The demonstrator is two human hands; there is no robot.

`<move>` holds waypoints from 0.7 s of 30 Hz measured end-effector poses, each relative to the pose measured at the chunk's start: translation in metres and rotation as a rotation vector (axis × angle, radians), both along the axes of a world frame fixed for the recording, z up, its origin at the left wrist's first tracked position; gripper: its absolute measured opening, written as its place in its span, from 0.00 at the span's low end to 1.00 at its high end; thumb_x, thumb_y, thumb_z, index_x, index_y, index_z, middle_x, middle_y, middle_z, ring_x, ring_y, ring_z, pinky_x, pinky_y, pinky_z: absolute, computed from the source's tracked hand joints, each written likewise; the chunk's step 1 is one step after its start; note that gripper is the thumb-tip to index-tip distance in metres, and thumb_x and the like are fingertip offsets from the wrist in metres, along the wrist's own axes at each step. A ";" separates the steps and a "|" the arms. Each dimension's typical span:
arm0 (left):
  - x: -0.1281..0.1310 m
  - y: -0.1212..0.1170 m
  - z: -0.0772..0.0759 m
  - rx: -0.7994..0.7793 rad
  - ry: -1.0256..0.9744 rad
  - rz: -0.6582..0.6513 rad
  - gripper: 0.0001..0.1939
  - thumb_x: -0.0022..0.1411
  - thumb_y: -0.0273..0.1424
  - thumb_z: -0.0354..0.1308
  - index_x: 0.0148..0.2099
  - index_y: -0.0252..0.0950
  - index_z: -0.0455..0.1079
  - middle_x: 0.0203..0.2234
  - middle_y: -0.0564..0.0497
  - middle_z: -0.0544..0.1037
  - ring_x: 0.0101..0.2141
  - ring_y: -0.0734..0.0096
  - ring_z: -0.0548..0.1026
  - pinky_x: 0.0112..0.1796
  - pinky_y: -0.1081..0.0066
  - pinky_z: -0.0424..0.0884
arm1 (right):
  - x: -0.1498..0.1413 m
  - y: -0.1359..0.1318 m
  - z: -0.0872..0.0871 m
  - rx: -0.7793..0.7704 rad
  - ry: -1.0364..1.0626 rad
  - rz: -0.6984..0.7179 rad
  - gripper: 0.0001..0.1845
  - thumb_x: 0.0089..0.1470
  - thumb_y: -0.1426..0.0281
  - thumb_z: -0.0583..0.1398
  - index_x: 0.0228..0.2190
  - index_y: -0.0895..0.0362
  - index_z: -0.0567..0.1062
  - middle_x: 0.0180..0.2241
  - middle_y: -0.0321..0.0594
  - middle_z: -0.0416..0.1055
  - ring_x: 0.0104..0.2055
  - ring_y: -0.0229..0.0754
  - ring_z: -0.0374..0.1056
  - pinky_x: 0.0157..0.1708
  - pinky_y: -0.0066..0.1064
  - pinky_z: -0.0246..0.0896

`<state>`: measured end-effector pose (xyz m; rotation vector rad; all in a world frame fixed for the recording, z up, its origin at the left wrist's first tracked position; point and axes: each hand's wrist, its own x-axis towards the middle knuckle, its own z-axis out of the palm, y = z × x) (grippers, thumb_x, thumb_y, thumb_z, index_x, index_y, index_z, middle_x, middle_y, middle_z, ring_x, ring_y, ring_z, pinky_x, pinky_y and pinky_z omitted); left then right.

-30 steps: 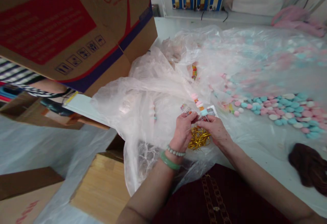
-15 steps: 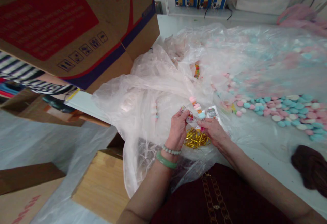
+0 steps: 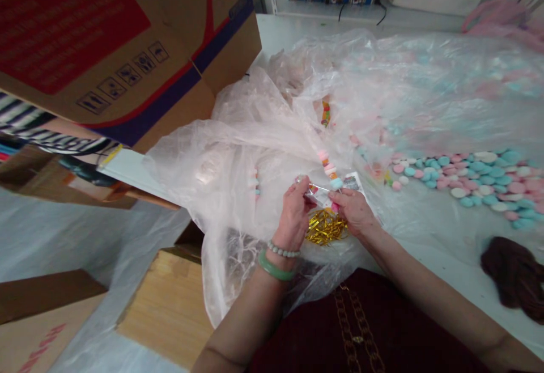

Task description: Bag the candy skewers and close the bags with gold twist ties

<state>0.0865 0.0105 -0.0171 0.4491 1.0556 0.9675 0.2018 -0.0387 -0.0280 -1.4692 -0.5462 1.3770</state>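
Observation:
Between my hands is a small clear plastic bag (image 3: 319, 196) with coloured print, its edge drawn taut. My left hand (image 3: 296, 208) is closed in a pinch on its left side. On the other side, my right hand (image 3: 353, 210) pinches it with thumb and fingers. Just beyond the fingers, a row of pink, orange and pale-blue candies (image 3: 329, 168) stands out; its lower end is hidden, so I cannot tell how it is held. Gold twist ties (image 3: 325, 227) lie in a pile below the hands. A white printed packet (image 3: 353, 182) sits partly behind my right hand.
Crumpled clear plastic sheeting (image 3: 250, 118) covers much of the table. Loose pink, white and blue candies (image 3: 480, 177) spread at right, near a dark brown cloth (image 3: 512, 279). A large carton (image 3: 178, 78) stands at left; a person's striped sleeve (image 3: 25, 123) shows beneath it.
My hands have stayed nearly in place, while the plastic bag between them is now stretched tighter with a straight upper edge. The whole view has shifted slightly.

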 end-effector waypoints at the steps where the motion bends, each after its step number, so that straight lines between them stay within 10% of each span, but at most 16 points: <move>1: 0.001 -0.002 0.000 -0.030 -0.004 -0.072 0.18 0.46 0.41 0.68 0.27 0.34 0.66 0.18 0.55 0.71 0.19 0.76 0.66 0.22 0.73 0.61 | 0.000 0.001 0.001 -0.003 0.023 -0.014 0.16 0.37 0.57 0.67 0.19 0.56 0.72 0.15 0.32 0.65 0.19 0.36 0.58 0.22 0.31 0.51; 21: 0.002 -0.009 -0.002 0.172 0.080 0.105 0.16 0.50 0.38 0.64 0.23 0.36 0.61 0.17 0.58 0.64 0.20 0.80 0.60 0.24 0.75 0.58 | 0.002 -0.003 0.019 -0.055 0.187 0.165 0.16 0.32 0.63 0.69 0.19 0.56 0.69 0.11 0.25 0.51 0.15 0.28 0.39 0.16 0.29 0.27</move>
